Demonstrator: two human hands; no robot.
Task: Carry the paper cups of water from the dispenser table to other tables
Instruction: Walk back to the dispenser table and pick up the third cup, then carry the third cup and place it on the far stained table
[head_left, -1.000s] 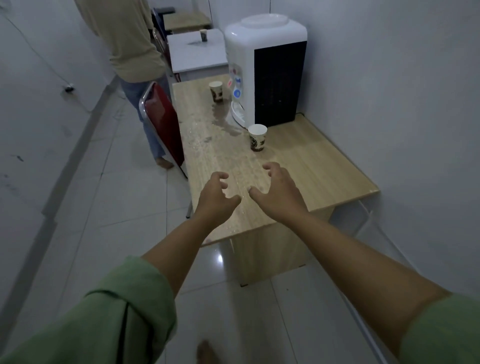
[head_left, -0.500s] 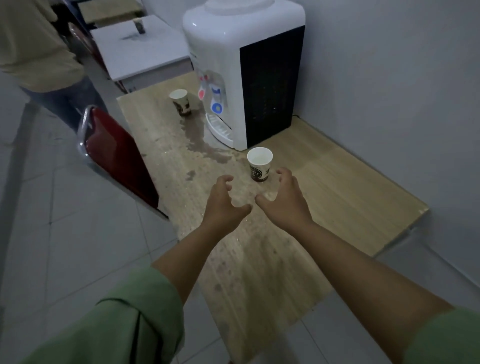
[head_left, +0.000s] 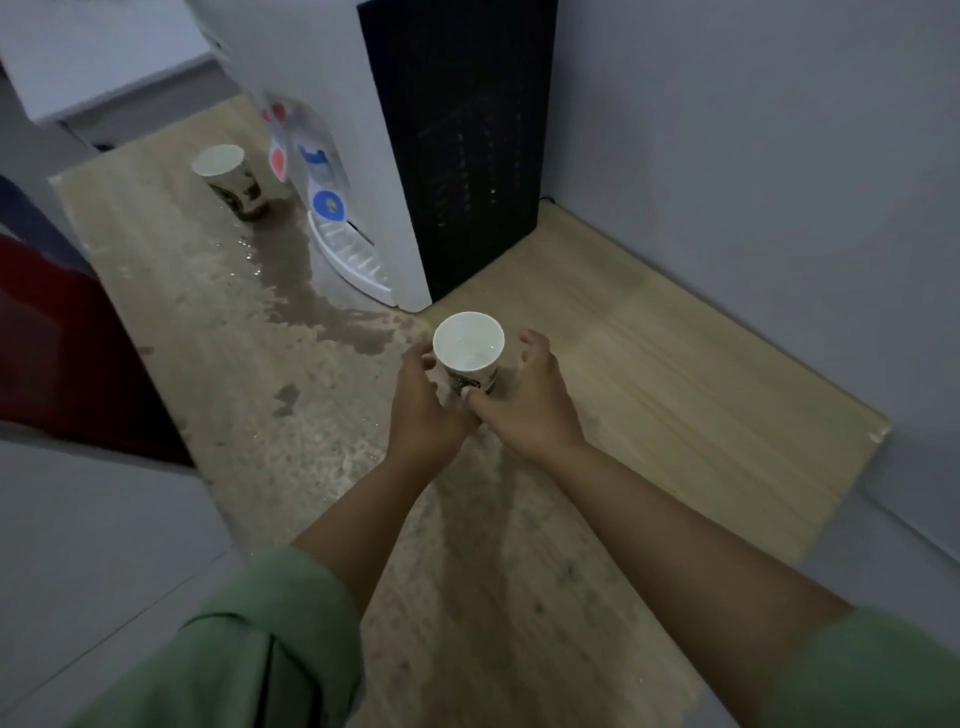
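Far cup (head_left: 232, 179) sat at the left rear of the surface (head_left: 675, 374), just beside the dispenser (head_left: 363, 156) taps, at the head of a spill (head_left: 306, 291) that ran toward you. Not touched.

Near cup (head_left: 469, 349) stood upright near the middle of the surface, in front of the dispenser's corner, water visible inside. Judgement: thin paper wall, light, soft, would buckle if squeezed; the wet surface probably left the base slick. Best taken at mid-wall from both sides with light pressure, kept level, clear of the rim.

Your left hand (head_left: 423, 402) was cupped against the cup's left side, fingers curled, thumb low by the base. Your right hand (head_left: 527, 397) mirrored it on the right, fingers spread and arched, thumb near the printed band. Both part-open around the cup; couldn't tell if either had closed a firm grip. Forearms were extended, converging, wrists low over the surface.
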